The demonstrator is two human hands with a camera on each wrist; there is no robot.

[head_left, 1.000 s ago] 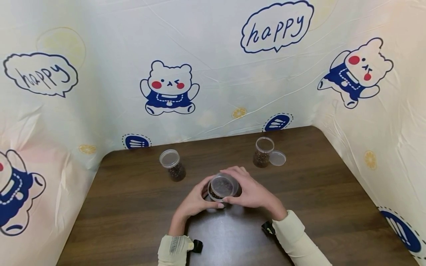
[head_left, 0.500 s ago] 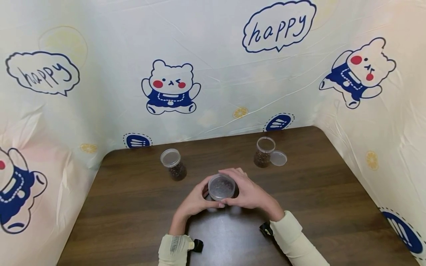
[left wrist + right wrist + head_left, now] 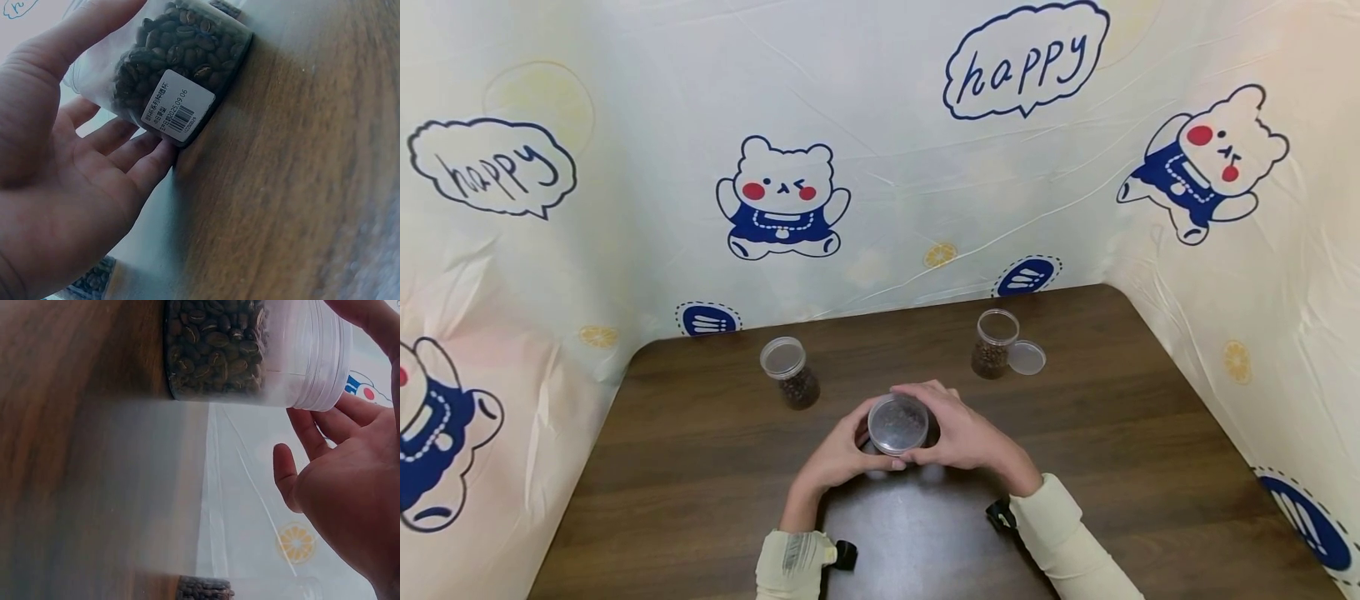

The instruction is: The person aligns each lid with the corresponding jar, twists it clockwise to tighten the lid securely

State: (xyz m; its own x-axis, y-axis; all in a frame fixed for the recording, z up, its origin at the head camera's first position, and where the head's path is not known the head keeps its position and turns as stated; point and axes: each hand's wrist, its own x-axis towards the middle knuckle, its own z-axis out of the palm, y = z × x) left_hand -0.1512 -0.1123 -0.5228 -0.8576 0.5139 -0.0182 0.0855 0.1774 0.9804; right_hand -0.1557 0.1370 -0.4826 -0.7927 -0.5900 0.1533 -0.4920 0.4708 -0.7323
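Between both hands, a clear plastic jar of coffee beans (image 3: 178, 47) stands upright on the table. Its clear round lid (image 3: 898, 425) lies level over the mouth. My left hand (image 3: 842, 450) holds the jar's side, with thumb and fingers curled round the body; a white printed label (image 3: 178, 106) shows there in the left wrist view. My right hand (image 3: 958, 429) grips the lid's edge from the right, and in the right wrist view its thumb and fingers sit at the ribbed lid end. How tightly the lid sits cannot be told.
A lidded jar of dark beans (image 3: 793, 375) stands at the back left of the wooden table (image 3: 700, 467). At the back right is an uncovered bean jar (image 3: 992, 350) with a loose lid (image 3: 1027, 358) beside it. A printed curtain (image 3: 887, 167) hangs behind.
One second ago the lid sat askew, leaving beans visible at the left of the mouth. It has shifted left and now covers the mouth, the right hand moving slightly with it.
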